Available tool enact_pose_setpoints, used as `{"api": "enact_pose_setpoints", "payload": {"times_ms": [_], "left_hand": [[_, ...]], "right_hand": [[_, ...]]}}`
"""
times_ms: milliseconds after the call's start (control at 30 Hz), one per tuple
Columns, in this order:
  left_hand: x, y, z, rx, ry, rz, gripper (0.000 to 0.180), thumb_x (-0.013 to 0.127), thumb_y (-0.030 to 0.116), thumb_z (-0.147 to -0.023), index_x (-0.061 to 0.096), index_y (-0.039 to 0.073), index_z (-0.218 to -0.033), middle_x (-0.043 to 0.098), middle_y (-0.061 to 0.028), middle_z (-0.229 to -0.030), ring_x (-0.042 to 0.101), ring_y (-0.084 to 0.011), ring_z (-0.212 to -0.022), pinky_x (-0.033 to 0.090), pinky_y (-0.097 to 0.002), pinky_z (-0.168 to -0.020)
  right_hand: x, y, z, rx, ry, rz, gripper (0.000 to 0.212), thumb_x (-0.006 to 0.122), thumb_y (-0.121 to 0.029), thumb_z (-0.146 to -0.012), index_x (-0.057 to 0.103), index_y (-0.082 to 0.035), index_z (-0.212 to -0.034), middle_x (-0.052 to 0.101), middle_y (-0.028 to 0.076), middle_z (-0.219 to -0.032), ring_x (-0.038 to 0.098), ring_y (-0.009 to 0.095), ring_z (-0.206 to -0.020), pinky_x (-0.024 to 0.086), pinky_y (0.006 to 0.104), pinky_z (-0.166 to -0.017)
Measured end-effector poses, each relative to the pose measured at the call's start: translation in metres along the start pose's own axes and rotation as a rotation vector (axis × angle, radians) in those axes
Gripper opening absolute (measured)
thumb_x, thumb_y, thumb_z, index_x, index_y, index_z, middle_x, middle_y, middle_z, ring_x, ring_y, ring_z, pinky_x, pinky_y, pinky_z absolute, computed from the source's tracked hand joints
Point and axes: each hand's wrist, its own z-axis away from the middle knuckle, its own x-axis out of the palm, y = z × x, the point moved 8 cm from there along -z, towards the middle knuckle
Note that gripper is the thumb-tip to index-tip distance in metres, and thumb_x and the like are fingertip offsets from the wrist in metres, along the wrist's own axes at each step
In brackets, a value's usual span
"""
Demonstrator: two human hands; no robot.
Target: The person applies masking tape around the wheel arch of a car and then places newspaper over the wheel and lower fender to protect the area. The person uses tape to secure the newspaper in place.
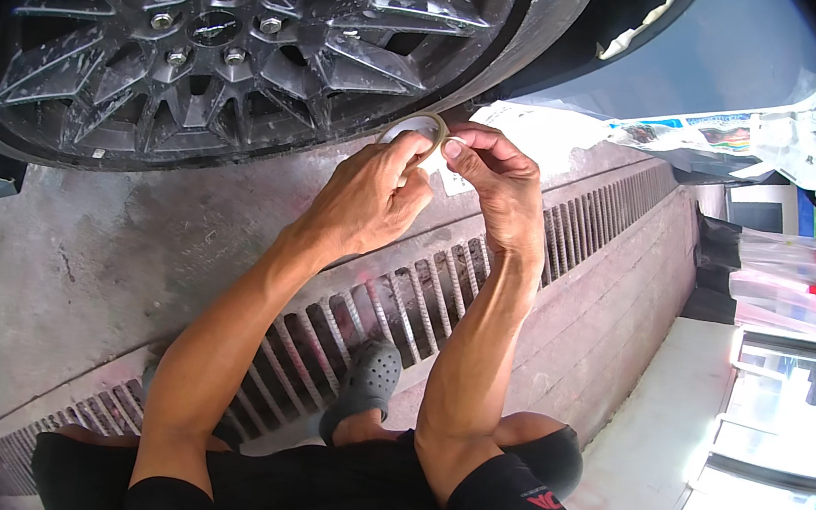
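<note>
My left hand [364,195] is closed on a pale roll of masking tape [439,126], with a finger hooked through its ring. Close beside it, the thumb and forefinger of my right hand [508,188] pinch together at the roll's outer edge, where a small whitish bit of tape shows. Just beyond both hands stands a car wheel [217,32] with dark, dusty multi-spoke metal and silver lug nuts. The tire's lower edge runs right behind the tape roll.
A grey-blue car body panel [690,76] at upper right has printed paper masking [794,138] along its edge. Below my arms a barred floor grate [413,301] crosses the concrete diagonally. My foot, in a grey clog [371,382], rests by it. Bright windows [776,428] stand at right.
</note>
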Motion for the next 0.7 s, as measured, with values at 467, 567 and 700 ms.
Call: {"api": "enact_pose_setpoints", "payload": {"times_ms": [467, 567, 700], "left_hand": [[-0.006, -0.029, 0.012, -0.215, -0.105, 0.011, 0.019, 0.057, 0.022, -0.11, 0.063, 0.006, -0.118, 0.067, -0.0067, -0.078, 0.062, -0.0142, -0.054, 0.054, -0.0351, -0.054], [0.043, 0.001, 0.058, 0.519, 0.03, -0.436, 0.014, 0.055, 0.014, -0.105, 0.064, 0.006, -0.113, 0.069, -0.0093, -0.081, 0.065, -0.0167, -0.055, 0.058, -0.039, -0.057], [0.093, -0.047, 0.136, 0.303, -0.361, -0.666, 0.03, 0.063, 0.01, -0.096, 0.071, 0.011, -0.125, 0.072, -0.0116, -0.085, 0.069, -0.0244, -0.066, 0.057, -0.0391, -0.058]], "right_hand": [[0.003, 0.006, 0.004, -0.068, 0.239, 0.221, 0.012, 0.08, -0.011, -0.097, 0.078, 0.0, -0.101, 0.072, 0.001, -0.083, 0.061, 0.008, -0.076, 0.049, 0.0245, -0.069], [-0.044, 0.06, -0.003, -0.043, 0.626, -0.07, 0.011, 0.075, -0.01, -0.1, 0.074, 0.0, -0.1, 0.075, 0.008, -0.089, 0.071, 0.014, -0.08, 0.059, 0.0292, -0.07], [-0.09, 0.096, 0.002, 0.023, 0.887, -0.348, 0.015, 0.075, -0.007, -0.1, 0.065, 0.003, -0.106, 0.074, 0.011, -0.088, 0.073, 0.017, -0.082, 0.06, 0.03, -0.069]]}}
